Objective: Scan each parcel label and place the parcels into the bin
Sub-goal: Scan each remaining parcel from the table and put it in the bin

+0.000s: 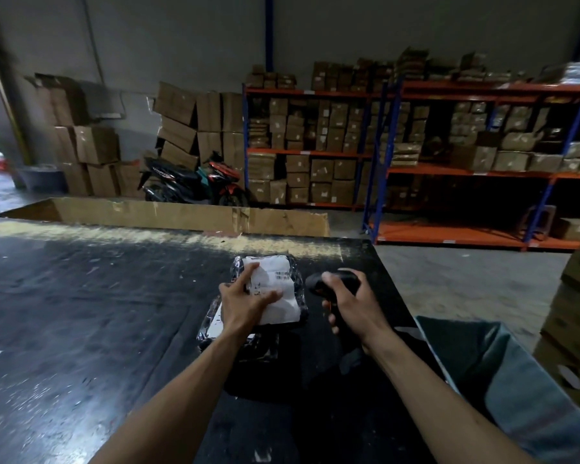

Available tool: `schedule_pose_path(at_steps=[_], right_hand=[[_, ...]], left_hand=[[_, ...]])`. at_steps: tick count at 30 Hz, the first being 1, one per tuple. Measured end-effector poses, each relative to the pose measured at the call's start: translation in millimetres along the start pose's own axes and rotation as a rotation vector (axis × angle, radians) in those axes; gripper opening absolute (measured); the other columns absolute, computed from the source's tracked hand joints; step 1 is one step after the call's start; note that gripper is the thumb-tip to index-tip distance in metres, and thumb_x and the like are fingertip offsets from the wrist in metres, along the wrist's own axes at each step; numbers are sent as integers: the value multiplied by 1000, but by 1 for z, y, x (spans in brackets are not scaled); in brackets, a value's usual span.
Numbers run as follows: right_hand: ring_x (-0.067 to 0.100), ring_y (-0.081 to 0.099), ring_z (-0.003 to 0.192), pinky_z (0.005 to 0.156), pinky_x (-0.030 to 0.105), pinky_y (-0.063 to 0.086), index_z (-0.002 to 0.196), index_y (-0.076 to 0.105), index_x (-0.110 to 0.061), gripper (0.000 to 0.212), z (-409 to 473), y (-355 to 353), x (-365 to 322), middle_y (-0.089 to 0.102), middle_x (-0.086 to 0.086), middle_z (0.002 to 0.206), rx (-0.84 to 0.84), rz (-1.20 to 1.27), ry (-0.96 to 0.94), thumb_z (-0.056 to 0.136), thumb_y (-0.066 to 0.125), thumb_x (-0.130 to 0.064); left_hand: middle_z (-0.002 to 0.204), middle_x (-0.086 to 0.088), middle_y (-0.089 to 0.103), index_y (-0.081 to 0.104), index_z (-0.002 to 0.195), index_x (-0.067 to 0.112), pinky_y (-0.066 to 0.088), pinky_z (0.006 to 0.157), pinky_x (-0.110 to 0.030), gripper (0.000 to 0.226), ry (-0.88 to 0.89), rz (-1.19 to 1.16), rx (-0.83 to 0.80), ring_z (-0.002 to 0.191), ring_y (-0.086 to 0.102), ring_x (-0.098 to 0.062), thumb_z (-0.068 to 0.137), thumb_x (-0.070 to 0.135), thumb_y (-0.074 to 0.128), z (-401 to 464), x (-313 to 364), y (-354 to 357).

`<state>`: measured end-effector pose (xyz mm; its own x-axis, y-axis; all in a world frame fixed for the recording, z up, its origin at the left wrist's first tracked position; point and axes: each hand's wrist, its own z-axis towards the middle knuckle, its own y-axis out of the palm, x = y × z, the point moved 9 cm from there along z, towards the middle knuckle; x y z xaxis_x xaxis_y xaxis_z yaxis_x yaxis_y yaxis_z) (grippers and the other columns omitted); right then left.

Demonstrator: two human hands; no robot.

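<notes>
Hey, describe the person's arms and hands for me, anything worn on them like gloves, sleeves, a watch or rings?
Both arms are bare as far as the frame shows, with no sleeves in view. The left hand and right hand wear no gloves. No watch or bracelet shows on either wrist, and no rings are visible on the fingers, though the dim light hides fine detail.

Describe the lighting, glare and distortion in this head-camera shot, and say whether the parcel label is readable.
Head view: dim warehouse light, a glare band on the black table; wide-angle bending tilts the shelving; left edge smeared. The label under the left hand shows a barcode, its text too small to read.
</notes>
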<state>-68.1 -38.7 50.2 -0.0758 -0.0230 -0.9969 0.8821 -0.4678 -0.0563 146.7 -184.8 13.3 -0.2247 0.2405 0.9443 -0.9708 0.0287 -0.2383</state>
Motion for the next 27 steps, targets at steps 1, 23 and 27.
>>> schedule_pose_path(at_steps=[1,23,27], right_hand=[[18,61,50,44,29,50,124,49,-33,50,0,0,-5,71,13,82,12,1,-20,85,72,-56],[9,66,48,45,25,53,130,42,-40,58,-5,-7,-27,72,10,94,99,-195,-186,83,63,-68],[10,68,45,42,24,52,131,42,-41,59,-6,-10,-25,74,7,89,126,-224,-171,83,63,-69]], left_hand=[[117,-12,49,64,127,47,57,89,-33,80,11,-6,14,92,65,-26,54,43,96,-3,4,2],[134,-14,36,55,135,49,50,103,-46,81,83,26,-60,115,55,-32,64,38,93,-31,25,29],[125,-12,37,59,129,49,56,95,-48,75,65,-21,-58,109,58,-33,65,33,93,-30,20,30]])
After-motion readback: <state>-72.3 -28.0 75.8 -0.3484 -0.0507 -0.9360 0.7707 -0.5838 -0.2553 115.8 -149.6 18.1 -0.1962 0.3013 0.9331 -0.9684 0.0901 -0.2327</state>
